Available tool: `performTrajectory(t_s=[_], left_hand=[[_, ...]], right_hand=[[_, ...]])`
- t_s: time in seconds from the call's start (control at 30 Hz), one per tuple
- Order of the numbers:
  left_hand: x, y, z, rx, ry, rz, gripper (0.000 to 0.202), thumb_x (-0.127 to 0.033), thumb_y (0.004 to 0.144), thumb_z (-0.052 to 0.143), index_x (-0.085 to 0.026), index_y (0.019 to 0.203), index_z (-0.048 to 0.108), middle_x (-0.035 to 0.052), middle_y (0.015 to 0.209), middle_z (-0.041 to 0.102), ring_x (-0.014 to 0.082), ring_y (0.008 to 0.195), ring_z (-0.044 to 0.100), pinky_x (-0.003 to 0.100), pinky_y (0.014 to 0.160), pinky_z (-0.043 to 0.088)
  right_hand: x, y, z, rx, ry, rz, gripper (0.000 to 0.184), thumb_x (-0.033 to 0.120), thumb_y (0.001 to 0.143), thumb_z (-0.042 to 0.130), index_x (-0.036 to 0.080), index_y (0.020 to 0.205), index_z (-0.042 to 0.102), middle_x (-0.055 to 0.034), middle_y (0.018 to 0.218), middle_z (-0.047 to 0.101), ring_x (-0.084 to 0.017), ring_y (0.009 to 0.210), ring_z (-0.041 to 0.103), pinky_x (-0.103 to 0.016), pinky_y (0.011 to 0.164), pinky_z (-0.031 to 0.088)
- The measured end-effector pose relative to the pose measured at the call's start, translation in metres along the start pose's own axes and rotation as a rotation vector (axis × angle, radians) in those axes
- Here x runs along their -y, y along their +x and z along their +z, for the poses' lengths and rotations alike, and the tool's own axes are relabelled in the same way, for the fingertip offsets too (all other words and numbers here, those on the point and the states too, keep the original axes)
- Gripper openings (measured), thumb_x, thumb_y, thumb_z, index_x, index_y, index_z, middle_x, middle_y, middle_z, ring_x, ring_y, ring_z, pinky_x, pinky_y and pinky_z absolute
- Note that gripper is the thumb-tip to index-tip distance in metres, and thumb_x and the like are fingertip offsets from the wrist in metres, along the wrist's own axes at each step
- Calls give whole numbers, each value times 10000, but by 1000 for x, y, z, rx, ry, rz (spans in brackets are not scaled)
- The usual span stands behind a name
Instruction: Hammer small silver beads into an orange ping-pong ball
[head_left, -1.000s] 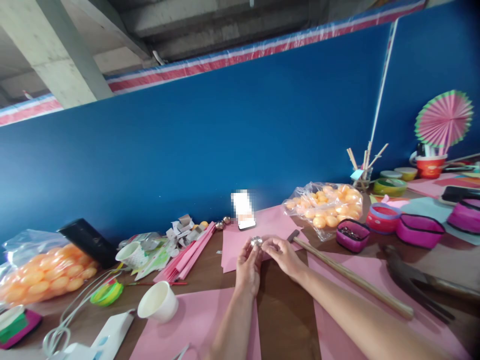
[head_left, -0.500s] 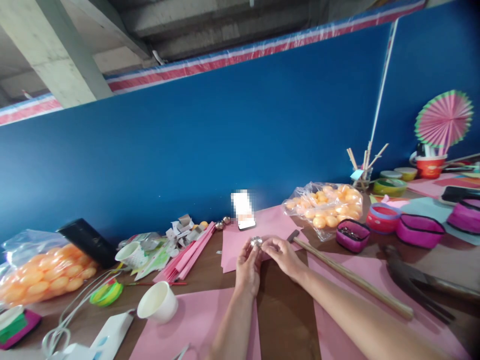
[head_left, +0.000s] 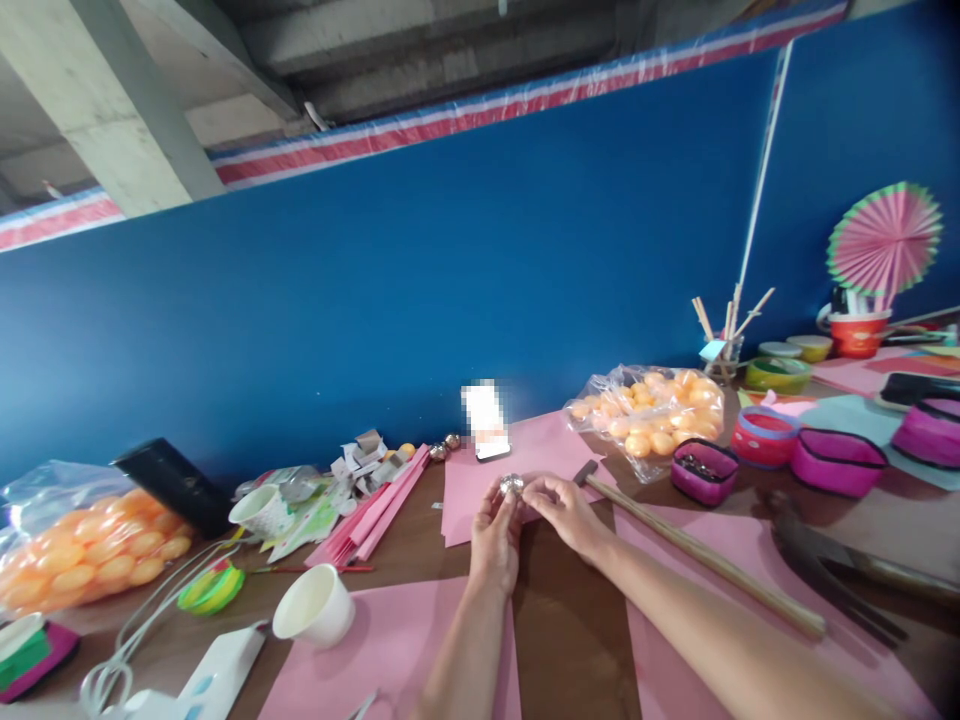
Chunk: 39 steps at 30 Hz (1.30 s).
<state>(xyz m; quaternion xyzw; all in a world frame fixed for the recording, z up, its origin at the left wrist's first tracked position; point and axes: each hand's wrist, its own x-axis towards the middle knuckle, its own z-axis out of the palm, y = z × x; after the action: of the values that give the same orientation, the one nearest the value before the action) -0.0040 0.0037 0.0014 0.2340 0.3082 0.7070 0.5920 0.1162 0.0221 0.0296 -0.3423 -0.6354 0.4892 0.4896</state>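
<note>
Between the fingertips of my left hand (head_left: pixel 496 525) is a small shiny silver ball (head_left: pixel 512 484), its surface crumpled-looking like foil. My right hand (head_left: pixel 564 505) is beside it, thumb and fingertips pinched together close to the ball's right side. Whether those fingers touch the ball or hold something tiny, I cannot make out. Both hands are over the edge of a pink paper sheet (head_left: pixel 459 500). A phone (head_left: pixel 491 450) stands upright on that sheet, just beyond the ball.
A long-handled hammer (head_left: pixel 705 550) lies right of my right arm, with a larger claw hammer (head_left: pixel 840 560) farther right. Bagged orange balls (head_left: pixel 660 410) sit behind. To the left are a paper cup (head_left: pixel 315 605), a power strip (head_left: pixel 221 675) and folded pink paper strips (head_left: pixel 379 510).
Almost nothing differs. My hands keep the same hold around the silver ball, and the whole view has shifted very slightly.
</note>
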Motion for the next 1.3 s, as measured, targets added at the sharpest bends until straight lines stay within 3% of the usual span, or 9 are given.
performTrajectory(t_s=[0.93, 1.3], left_hand=[[1, -1, 1, 27, 14, 4, 503, -167, 676, 649, -201, 1152, 491, 79, 1072, 604, 161, 944, 580, 310, 910, 396], [4, -2, 1, 49, 94, 34, 511, -214, 706, 620, -212, 1193, 468, 71, 1068, 617, 178, 1012, 550, 339, 955, 349]], right_hand=[[-5, 1, 0, 24, -22, -26, 247, 378, 747, 518, 151, 754, 615, -46, 834, 627, -175, 832, 562, -272, 734, 436], [-12, 3, -3, 29, -66, 1, 242, 370, 739, 532, 145, 759, 618, -46, 793, 636, -175, 780, 572, -275, 712, 443]])
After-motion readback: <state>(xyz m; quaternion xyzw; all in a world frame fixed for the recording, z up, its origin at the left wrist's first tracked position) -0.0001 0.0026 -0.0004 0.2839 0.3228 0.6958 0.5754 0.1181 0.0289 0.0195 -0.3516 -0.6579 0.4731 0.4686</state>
